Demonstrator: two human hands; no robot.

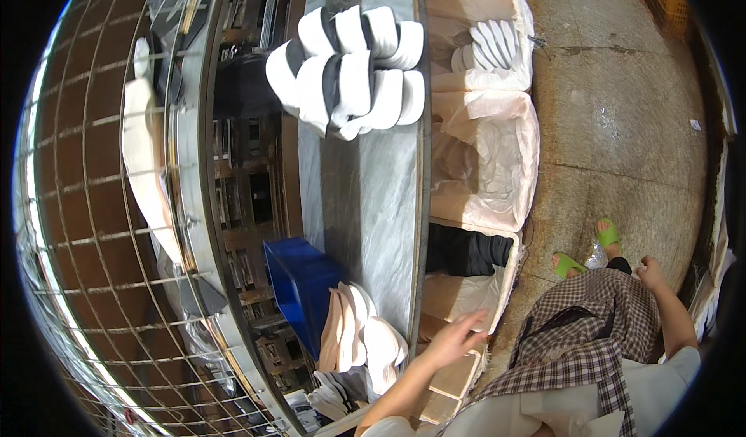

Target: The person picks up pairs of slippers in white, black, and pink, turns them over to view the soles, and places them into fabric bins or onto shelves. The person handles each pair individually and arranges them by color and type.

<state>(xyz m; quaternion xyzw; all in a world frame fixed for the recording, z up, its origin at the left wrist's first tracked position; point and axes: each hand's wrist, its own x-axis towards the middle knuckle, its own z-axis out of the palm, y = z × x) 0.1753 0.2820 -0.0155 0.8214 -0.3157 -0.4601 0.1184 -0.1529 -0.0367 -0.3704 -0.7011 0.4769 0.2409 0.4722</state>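
My left hand (457,339) is open, its fingers apart, above the edge of a lined bin beside the metal conveyor. It holds nothing. Nearby, at the conveyor's lower end, lie pale insole-shaped pieces (382,351) next to a blue crate (299,281). My right hand (648,272) hangs at the right side of my checked apron (590,312), away from the bins. Its fingers are loosely bent and slightly apart, with nothing visible in them. Farther up the conveyor, stacks of white insole-shaped pieces (356,83) with dark parts stand in two rows.
A long grey conveyor surface (388,180) runs along my left. Lined bins (524,165) stand beside it; one holds white pieces (493,44), another dark cloth (470,250). Wire mesh (89,180) stands at far left. Concrete floor (606,157) lies right of the bins.
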